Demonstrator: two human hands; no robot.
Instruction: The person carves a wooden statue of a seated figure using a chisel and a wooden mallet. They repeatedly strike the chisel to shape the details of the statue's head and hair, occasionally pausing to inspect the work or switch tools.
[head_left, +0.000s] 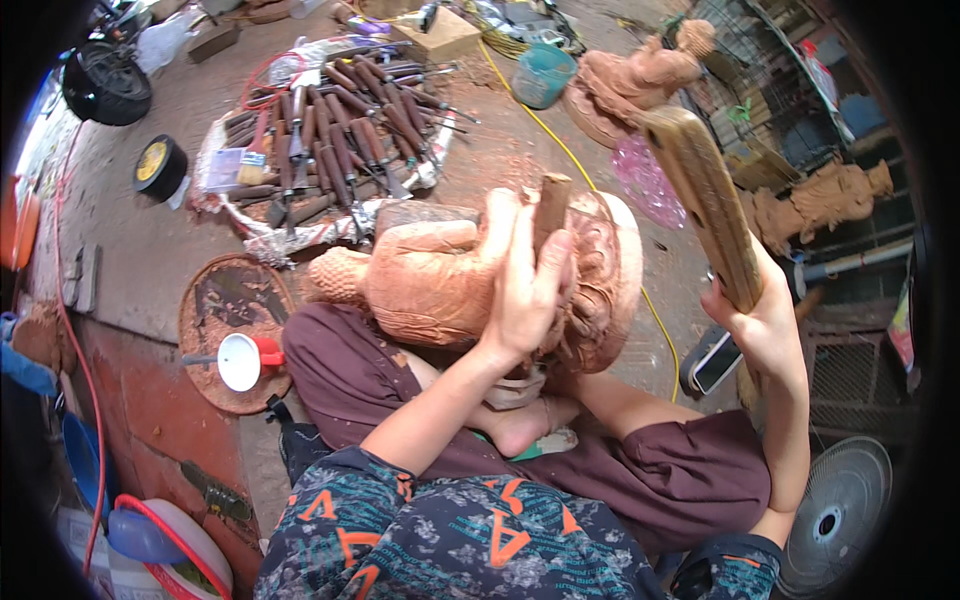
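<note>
A carved wooden seated figure [425,285] lies on its side across the front of my crossed legs, its knobbly head to the left and its round base [625,270] to the right. My left hand [528,285] is closed around a chisel [553,205], whose wooden handle sticks up beside the thumb. The blade end is hidden behind the hand, near the figure's lower part. My right hand [752,295] grips a long, flat wooden mallet [700,190], raised to the right of the figure and apart from the chisel.
Many wooden-handled chisels [340,130] lie piled on a pale cloth beyond the figure. A round tray [200,385] with wood chips sits left of my knee. A yellow cord [560,148], a phone [715,362], a fan [830,520] and another carved figure [640,80] are to the right.
</note>
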